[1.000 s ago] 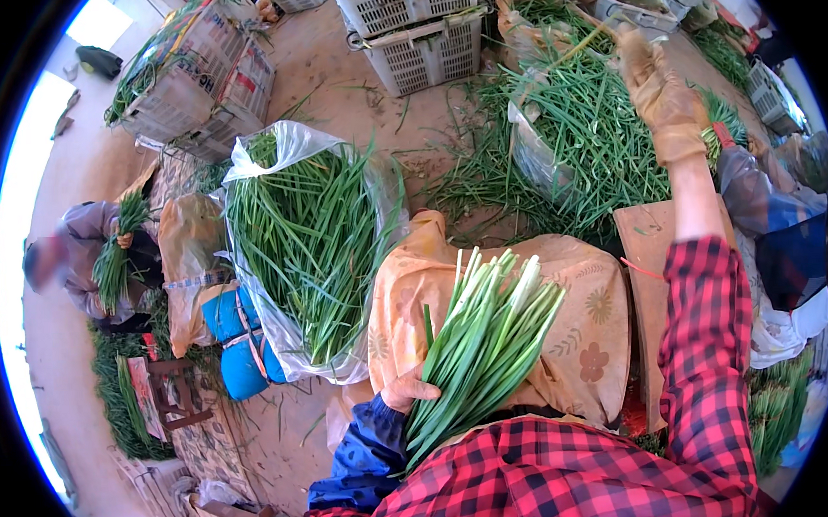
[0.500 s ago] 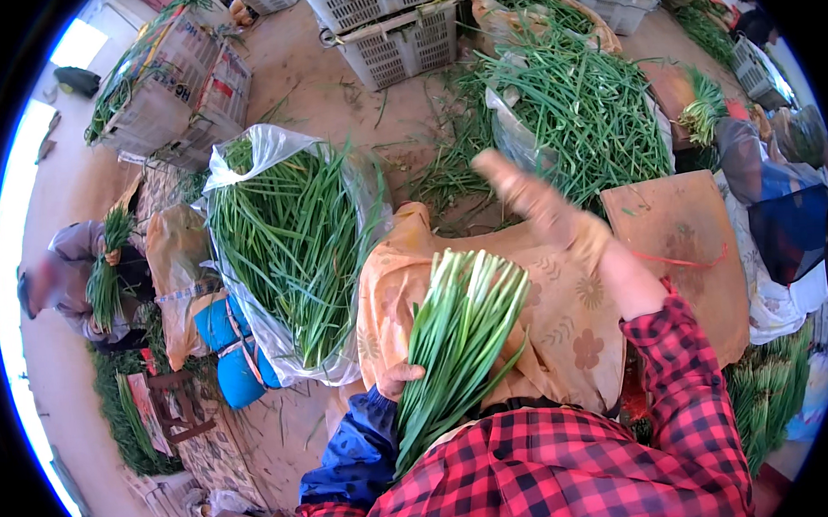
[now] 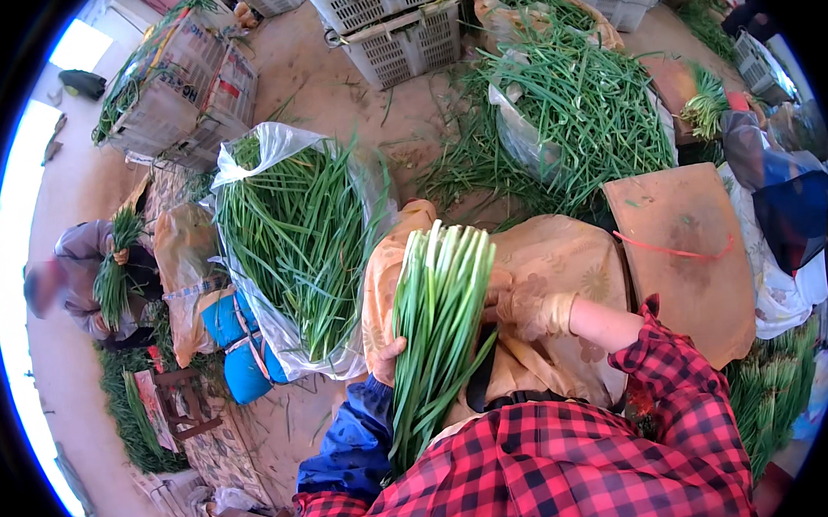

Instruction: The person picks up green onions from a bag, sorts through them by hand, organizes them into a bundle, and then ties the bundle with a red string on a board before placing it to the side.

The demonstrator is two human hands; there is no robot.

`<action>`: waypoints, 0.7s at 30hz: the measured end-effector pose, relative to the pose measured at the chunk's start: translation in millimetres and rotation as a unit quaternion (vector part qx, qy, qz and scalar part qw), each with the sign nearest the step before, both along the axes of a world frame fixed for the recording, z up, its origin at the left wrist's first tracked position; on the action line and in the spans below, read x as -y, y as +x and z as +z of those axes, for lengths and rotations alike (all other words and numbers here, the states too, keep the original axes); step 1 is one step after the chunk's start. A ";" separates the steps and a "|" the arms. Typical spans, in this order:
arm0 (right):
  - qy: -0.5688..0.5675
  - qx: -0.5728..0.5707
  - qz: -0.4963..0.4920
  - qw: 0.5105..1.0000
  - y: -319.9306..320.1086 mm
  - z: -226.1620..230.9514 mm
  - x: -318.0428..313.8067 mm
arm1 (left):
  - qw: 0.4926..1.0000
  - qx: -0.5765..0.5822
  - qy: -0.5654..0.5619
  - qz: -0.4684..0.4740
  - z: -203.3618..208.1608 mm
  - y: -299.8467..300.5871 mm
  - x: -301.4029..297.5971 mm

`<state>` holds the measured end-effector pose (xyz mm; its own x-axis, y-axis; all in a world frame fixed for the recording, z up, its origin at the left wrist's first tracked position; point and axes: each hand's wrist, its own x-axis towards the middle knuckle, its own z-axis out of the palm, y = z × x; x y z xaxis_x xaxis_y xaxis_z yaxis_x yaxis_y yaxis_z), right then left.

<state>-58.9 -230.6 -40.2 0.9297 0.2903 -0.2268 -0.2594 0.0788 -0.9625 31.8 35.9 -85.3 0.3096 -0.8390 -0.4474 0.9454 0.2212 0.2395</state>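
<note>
- Lower centre of the frame: my bundle of long green stalks (image 3: 435,340) lies with its pale ends toward the middle of the frame and its leaves running down to my red-and-black checked shirt (image 3: 567,463).
- My left hand (image 3: 387,361) is clamped on the bundle's left side, thumb showing, the other fingers mostly hidden.
- My right hand (image 3: 525,309), in a tan glove, sits at the bundle's right edge; its fingertips are hidden, so I cannot tell whether they close on it.
- The bundle lies between my hands, above the tan flower-printed cloth (image 3: 583,275) over my lap.
- Left of centre, an open clear plastic bag (image 3: 266,147) is full of green stalks.
- Upper right: a heap of stalks (image 3: 582,116), and below it a brown board (image 3: 672,208) with a red strip (image 3: 678,252) across it.
- Far left, a co-worker (image 3: 78,252) holds a bunch of greens (image 3: 114,283).
</note>
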 end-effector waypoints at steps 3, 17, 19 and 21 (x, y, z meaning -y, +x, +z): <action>-0.385 0.288 0.188 0.856 -5.7 -48.8 -2.8 | 0.999 0.004 -0.048 0.018 3.0 -1.9 6.7; -0.479 0.468 -0.156 0.726 60.1 35.7 -7.7 | 0.987 0.052 -0.150 -0.001 37.0 0.8 42.3; -0.375 0.363 -0.180 0.834 65.3 27.2 -9.7 | 0.985 0.051 -0.165 -0.005 40.5 -0.1 40.5; -0.328 0.325 -0.218 0.860 74.5 19.7 15.9 | 0.984 0.047 -0.174 -0.009 41.6 -0.3 36.3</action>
<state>15.6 -246.5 -20.5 0.9098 -0.1101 0.4002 0.2672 -0.5825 -0.7676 31.5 -0.5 -43.7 0.3190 -0.9423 -0.1014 0.9272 0.2881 0.2396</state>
